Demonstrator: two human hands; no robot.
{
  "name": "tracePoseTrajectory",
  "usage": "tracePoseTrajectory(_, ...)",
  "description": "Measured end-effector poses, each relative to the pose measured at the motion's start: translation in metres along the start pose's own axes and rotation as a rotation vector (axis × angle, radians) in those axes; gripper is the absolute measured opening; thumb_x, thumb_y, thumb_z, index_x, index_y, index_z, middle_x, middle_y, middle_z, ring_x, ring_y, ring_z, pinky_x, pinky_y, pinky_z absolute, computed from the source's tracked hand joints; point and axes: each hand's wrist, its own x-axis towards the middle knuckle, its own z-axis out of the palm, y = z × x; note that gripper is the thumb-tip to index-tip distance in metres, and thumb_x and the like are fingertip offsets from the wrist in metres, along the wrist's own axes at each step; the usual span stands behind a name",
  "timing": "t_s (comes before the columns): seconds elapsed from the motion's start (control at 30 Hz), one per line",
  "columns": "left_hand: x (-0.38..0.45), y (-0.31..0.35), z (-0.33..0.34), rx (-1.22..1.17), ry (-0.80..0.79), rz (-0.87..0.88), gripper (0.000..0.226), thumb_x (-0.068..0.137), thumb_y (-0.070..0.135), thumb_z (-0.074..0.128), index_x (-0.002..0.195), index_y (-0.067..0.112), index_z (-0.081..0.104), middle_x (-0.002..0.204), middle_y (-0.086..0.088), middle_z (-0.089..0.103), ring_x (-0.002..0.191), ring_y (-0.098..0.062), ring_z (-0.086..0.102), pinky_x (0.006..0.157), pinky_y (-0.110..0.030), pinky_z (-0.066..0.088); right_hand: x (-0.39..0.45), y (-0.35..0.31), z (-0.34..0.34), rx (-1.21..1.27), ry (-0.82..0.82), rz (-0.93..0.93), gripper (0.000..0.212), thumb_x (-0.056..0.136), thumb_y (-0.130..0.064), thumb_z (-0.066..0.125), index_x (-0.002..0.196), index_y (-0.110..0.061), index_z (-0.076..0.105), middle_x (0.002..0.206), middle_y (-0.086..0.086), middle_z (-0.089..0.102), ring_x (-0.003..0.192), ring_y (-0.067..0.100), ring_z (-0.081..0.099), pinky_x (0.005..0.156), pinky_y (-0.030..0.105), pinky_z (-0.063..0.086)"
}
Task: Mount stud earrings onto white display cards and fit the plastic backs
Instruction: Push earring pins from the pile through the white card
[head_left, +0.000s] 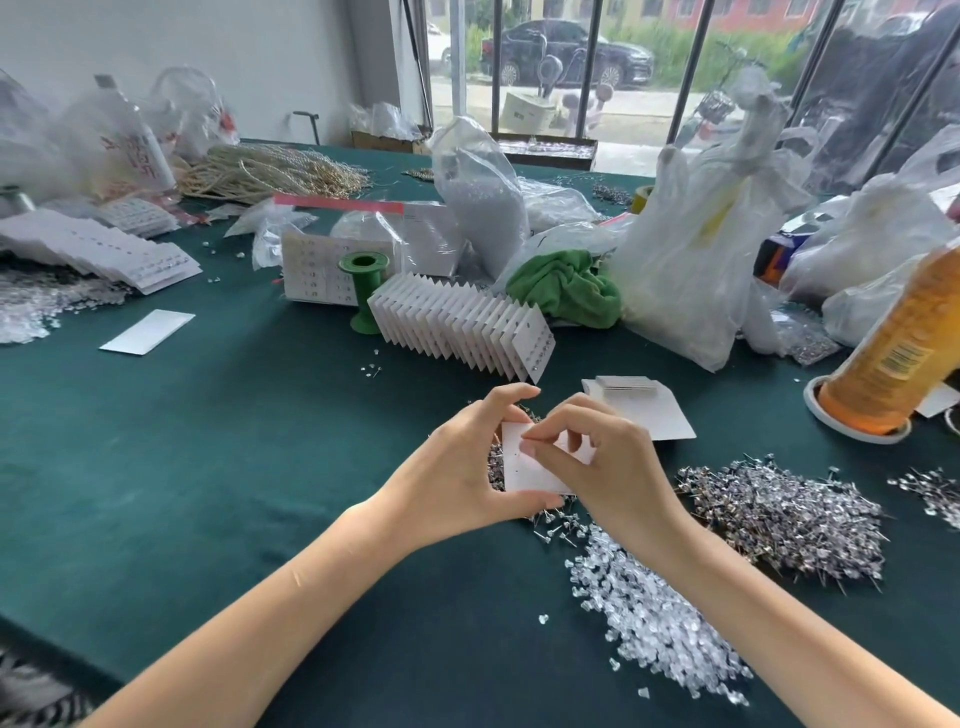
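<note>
Green-clothed table (182, 467) is set before a barred window (597, 67). White card (524, 470) is gripped by left hand (457, 483); right hand (608, 457) is pinched at the card's face.

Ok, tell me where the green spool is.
Head view, centre-left of the table: the green spool stands upright just left of the fanned row of cards, in front of a bagged card sheet.

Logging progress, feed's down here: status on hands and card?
Left hand grips small white display card; right hand pinches at its face. Stud too small to confirm. Nothing obstructing.
</note>
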Motion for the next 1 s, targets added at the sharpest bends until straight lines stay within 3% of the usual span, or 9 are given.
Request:
tracePoseTrajectory(0.3,-0.0002,-0.0015,0.0003,0.010,-0.015,-0.002,0.083,0.066,0.049,0.079,0.134,0.037,0.032,0.112,0.015,0.058,0.103,-0.002,0.054,0.091,-0.014,0.039,-0.0003,-0.0025,0.0007,-0.167,0.016,-0.145,0.008,0.080,-0.009,0.076,0.077,-0.015,0.071,0.075,-0.019,0.052,0.070,0.012,0.047,0.071,0.027,0.039)
tracePoseTrajectory(0.57,-0.0006,0.0011,0.0009,0.002,-0.024,0.006,0.084,0.067,0.046,0.078,0.137,0.031,0.033,0.112,0.015,0.059,0.106,-0.003,0.053,0.092,-0.018,0.040,-0.0013,-0.0016,0.0040,-0.246,0.038,-0.235,0.009,0.082,-0.016,0.071,0.076,-0.019,0.065,0.074,-0.023,0.046,0.070,0.005,0.044,0.073,0.026,0.038)
tracePoseTrajectory(0.77,-0.0001,0.0000,0.0003,0.017,-0.015,0.013,0.085,0.067,0.049,0.074,0.139,0.031,0.032,0.110,0.016,0.059,0.107,-0.003,0.053,0.093,-0.019,0.040,-0.0017,0.0006,0.0024,-0.288,0.023,-0.269,0.013,0.081,-0.009,0.074,0.077,-0.018,0.065,0.075,-0.009,0.059,0.068,0.007,0.049,0.074,0.037,0.046)
tracePoseTrajectory(1.0,-0.0006,-0.0014,-0.0002,0.027,0.007,0.034,0.087,0.069,0.045,0.076,0.141,0.029,0.031,0.111,0.019,0.058,0.107,0.001,0.051,0.093,-0.009,0.036,-0.0018,0.0001,0.0044,-0.346,0.047,-0.372,0.005,0.081,-0.007,0.072,0.083,-0.012,0.071,0.079,-0.001,0.065,0.069,0.020,0.058,0.066,0.039,0.051)
